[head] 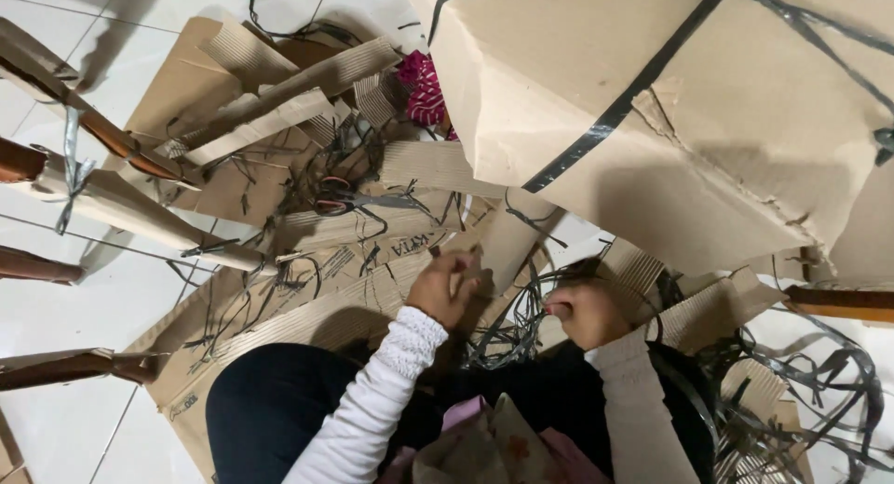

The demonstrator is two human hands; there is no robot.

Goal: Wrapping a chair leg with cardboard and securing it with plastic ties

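Observation:
My left hand (445,285) is curled around the lower edge of a cardboard strip (510,234) that leans up towards a big cardboard-wrapped package (652,102). My right hand (581,313) is closed in a fist on a tangle of black plastic straps (521,327) lying between the two hands. Both arms wear white knitted sleeves. Black bands (615,111) cross the package, whose torn lower edge hangs above my right hand. My dark-trousered knee (270,405) rests on flattened cardboard (307,307).
Scissors with red-and-black handles (343,201) lie on the cardboard pile beyond my left hand. Paper-wrapped wooden legs (121,204) stick in from the left over white floor tiles. More cut straps (819,391) and corrugated scraps (708,312) pile up at the right. Pink patterned cloth (424,88) shows behind.

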